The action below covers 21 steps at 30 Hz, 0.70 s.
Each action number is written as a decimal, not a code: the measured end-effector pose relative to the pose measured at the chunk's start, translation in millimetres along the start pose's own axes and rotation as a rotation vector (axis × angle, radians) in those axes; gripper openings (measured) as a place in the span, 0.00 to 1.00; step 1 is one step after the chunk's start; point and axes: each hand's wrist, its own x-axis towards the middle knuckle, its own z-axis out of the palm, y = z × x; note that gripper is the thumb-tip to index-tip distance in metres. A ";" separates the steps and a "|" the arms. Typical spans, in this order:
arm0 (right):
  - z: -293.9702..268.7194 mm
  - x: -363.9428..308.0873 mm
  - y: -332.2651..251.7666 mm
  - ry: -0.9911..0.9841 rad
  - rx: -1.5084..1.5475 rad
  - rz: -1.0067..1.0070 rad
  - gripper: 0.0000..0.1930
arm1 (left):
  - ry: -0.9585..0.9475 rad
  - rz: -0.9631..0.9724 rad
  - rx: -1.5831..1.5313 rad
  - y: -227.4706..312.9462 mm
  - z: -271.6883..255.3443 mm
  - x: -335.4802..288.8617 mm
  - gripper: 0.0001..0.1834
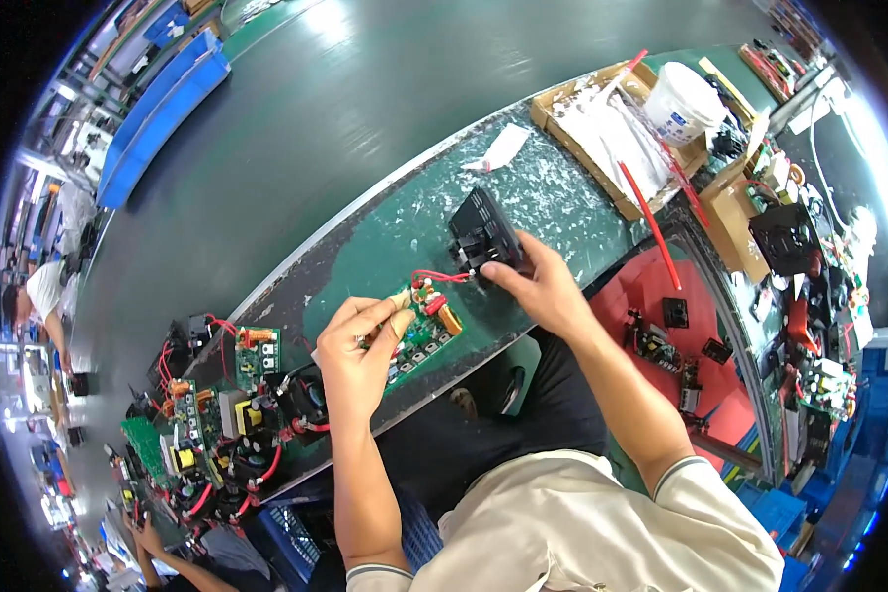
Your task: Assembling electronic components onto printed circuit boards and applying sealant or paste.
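Note:
My left hand (357, 340), with pale covers on its fingertips, is closed in a pinch at the upper left edge of a green circuit board (426, 340). The board carries copper coils and a red part. My right hand (538, 281) grips a black plastic panel (481, 229), boxy with sockets or clips on its near side, held tilted above the bench. Red wires (439, 275) run from the board toward the panel. What lies between the left fingertips is partly hidden.
Several wired circuit boards (202, 414) crowd the bench at left. A white tube (503, 148) lies on the green benchtop (385, 222). At far right stand a cardboard tray (617, 202) and a white bucket (683, 104). A red bin (641, 286) holds black parts. Another person's hands (146, 538) work lower left.

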 end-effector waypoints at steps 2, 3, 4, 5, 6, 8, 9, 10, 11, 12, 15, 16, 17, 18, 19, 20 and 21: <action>-8.0 9.1 -14.0 -0.052 0.071 0.015 0.26 | 0.016 0.001 -0.023 -0.3 -3.9 0.3 0.11; -16.9 18.0 -8.5 0.002 0.023 0.020 0.23 | 0.005 0.015 -0.053 1.2 -3.7 1.3 0.11; -21.8 24.7 -23.6 -0.066 -0.096 0.110 0.22 | 0.000 0.025 -0.047 -1.6 -8.3 1.2 0.11; -25.2 31.3 -40.1 -0.133 -0.215 0.197 0.21 | 0.013 0.018 -0.042 -2.6 -12.6 -1.0 0.11; -28.0 38.5 -43.6 -0.163 -0.300 0.189 0.18 | 0.008 0.010 -0.054 -1.7 -13.5 -0.2 0.11; -28.0 46.7 -32.0 -0.194 -0.248 0.169 0.18 | 0.015 -0.005 -0.077 1.6 -12.9 -2.4 0.11; -26.5 50.8 -30.0 -0.235 -0.194 0.147 0.18 | 0.018 0.002 -0.077 1.8 -14.0 -3.7 0.11; -24.6 41.8 -41.1 -0.182 -0.473 -0.009 0.15 | 0.028 -0.007 -0.066 -1.7 -15.1 -6.6 0.11; -16.3 29.2 -38.0 -0.070 -0.386 -0.141 0.12 | 0.037 -0.017 -0.055 -3.7 -15.8 -8.5 0.11; -4.2 18.5 -24.2 0.082 -0.226 -0.284 0.11 | 0.018 -0.056 -0.057 2.2 -11.2 -8.6 0.11; 16.4 -13.5 19.9 0.154 0.029 -0.037 0.11 | -0.034 -0.001 0.021 7.7 9.1 -7.9 0.11; 18.1 -13.7 33.8 0.177 0.045 -0.090 0.12 | -0.050 0.051 0.056 3.5 17.4 -6.6 0.10; 19.4 -14.2 47.8 0.202 0.062 -0.142 0.12 | -0.100 0.109 0.118 4.0 22.7 -4.3 0.10; 19.8 -18.9 40.2 0.207 0.069 -0.124 0.12 | -0.128 0.131 0.187 4.7 27.0 -3.5 0.10; 18.6 -21.7 20.5 0.160 0.072 -0.022 0.12 | -0.156 0.156 0.254 4.6 29.7 -3.3 0.10; 18.8 -20.6 10.1 0.113 0.076 0.074 0.13 | -0.169 0.153 0.259 2.5 30.8 -2.6 0.10; 20.2 -18.4 11.8 0.125 0.082 0.085 0.13 | -0.173 0.214 0.316 -0.3 34.1 -2.1 0.11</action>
